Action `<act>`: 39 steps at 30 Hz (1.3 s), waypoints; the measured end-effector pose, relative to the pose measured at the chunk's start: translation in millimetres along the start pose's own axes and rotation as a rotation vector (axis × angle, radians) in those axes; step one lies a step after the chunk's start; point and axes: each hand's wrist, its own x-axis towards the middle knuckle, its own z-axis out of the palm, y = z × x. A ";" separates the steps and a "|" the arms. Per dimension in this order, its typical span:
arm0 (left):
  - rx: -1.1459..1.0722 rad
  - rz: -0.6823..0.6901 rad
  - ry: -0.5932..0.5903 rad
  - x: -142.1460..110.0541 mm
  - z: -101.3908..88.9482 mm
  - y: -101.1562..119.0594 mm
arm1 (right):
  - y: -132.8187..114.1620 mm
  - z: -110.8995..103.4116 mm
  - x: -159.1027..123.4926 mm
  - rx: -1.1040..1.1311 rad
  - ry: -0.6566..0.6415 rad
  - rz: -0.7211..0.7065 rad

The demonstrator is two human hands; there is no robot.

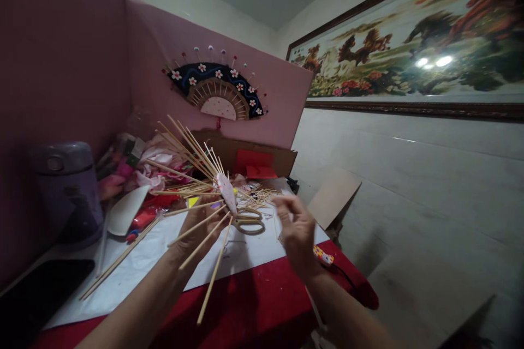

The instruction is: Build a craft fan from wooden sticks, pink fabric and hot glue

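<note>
My left hand (200, 223) is closed around a half-finished fan, gripping it near its pale, pink-spotted base piece (225, 193). Thin wooden sticks (196, 152) spread out from that base in several directions, some toward me and some up and away. To the right, my right hand (295, 229) is raised above the table with fingers curled in a pinch, apart from the fan. Whatever lies between those fingertips is too small to make out. Scissors with gold-coloured handles (250, 222) lie on the white sheet just behind the base piece.
Loose sticks (262, 194) are scattered behind the scissors. A finished dark fan with flowers (219, 77) hangs on the pink board. At left stand a purple bottle (67, 191) and a dark phone (49, 294). A patterned, corded object (323, 255) lies near the table's right edge.
</note>
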 end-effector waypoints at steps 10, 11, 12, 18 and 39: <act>0.042 -0.069 0.165 -3.1 11.8 -4.6 | 17.4 -9.7 -6.4 -0.155 -0.173 -0.094; 0.061 -0.086 0.188 -3.1 14.5 -5.0 | 20.2 -1.1 -13.1 -0.191 -0.241 -0.114; 0.084 -0.104 0.207 -3.4 17.8 -5.2 | 22.7 7.2 -18.3 -0.223 -0.287 -0.131; 0.198 -0.095 0.247 -8.1 45.1 -7.8 | 25.0 34.9 -15.8 -0.248 -0.234 -0.224; 0.869 0.750 0.269 -8.9 7.0 26.0 | -1.2 63.8 -4.2 0.032 0.173 -0.144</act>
